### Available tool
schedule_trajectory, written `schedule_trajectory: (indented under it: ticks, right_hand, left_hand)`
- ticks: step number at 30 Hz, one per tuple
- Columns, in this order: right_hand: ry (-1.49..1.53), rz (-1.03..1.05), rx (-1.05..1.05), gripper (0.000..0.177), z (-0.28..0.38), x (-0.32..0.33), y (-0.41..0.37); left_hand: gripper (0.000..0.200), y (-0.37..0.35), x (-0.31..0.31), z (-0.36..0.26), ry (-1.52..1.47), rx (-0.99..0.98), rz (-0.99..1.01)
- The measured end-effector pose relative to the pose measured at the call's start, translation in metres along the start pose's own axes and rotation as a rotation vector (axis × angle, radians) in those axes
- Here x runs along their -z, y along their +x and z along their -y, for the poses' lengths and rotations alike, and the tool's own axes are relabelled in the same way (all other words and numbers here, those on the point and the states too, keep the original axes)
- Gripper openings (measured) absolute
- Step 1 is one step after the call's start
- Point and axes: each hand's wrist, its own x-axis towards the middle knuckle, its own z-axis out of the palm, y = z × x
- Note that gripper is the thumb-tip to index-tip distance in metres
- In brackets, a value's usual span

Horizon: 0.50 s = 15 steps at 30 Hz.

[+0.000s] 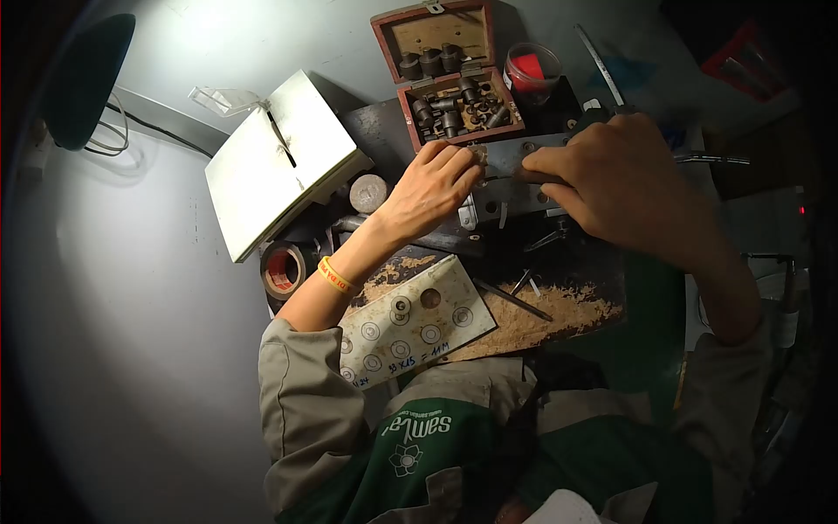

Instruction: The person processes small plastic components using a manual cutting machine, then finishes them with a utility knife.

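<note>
A grey metal block [515, 199] with round holes lies on the dark bench in front of me. My left hand [436, 183] is closed at the block's left end, its fingertips pinched around a small pale piece. From the right, my right hand [611, 175] reaches over the block with fingers curled and thumb and forefinger pointing left. A thin dark line shows at those fingertips, over the block; I cannot tell what this hand grips. Just behind the block stands an open wooden box [463, 140] holding several dark steel cylinders and small rings.
A white marked board [415, 345] with drawn circles lies near my lap. Around the bench are a tape roll [286, 269], a round metal piece [369, 193], a white slotted box [262, 188], a clear cup [532, 74] with red contents, a thin rod [515, 299] and a lamp [87, 74].
</note>
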Motion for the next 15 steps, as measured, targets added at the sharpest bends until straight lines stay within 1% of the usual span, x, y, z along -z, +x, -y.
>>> schedule_trajectory:
  ticks: [1,2,4,5,6,10,11,13,14,15]
  right_hand:
    - [-0.019,0.041,-0.008,0.02,0.001,-0.002,0.0]
    - [-0.06,0.081,0.022,0.02,0.003,-0.005,0.002]
    - [-0.067,-0.012,0.085,0.008,0.01,-0.016,0.002]
    - [-0.069,-0.057,0.118,0.007,0.015,-0.021,0.002]
    - [-0.131,-0.1,0.16,0.007,0.021,-0.025,0.003]
    - [-0.121,-0.061,0.27,0.007,0.033,-0.028,0.003]
    - [-0.131,-0.069,0.285,0.007,0.034,-0.028,0.003]
    - [-0.157,-0.086,0.315,0.007,0.037,-0.032,0.002]
    - [-0.093,-0.141,0.318,0.007,0.034,-0.034,0.001]
    - [-0.114,-0.153,0.245,0.008,0.033,-0.035,0.001]
  left_hand:
    - [0.019,-0.002,-0.001,0.0,0.018,-0.013,-0.004]
    - [0.019,-0.004,-0.004,-0.001,0.031,-0.029,0.016]
    - [0.019,-0.008,-0.008,-0.002,0.056,-0.06,0.058]
    - [0.019,-0.009,-0.009,-0.001,0.032,-0.042,0.051]
    - [0.019,-0.009,-0.01,-0.001,0.008,-0.021,0.045]
    - [0.017,-0.013,-0.017,-0.002,-0.119,0.085,0.0]
    - [0.016,-0.013,-0.017,-0.001,-0.145,0.11,-0.014]
    - [0.015,-0.013,-0.015,0.001,-0.1,0.091,0.016]
    - [0.015,-0.011,-0.014,0.001,-0.073,0.079,0.032]
    - [0.015,-0.011,-0.013,-0.001,-0.046,0.069,0.05]
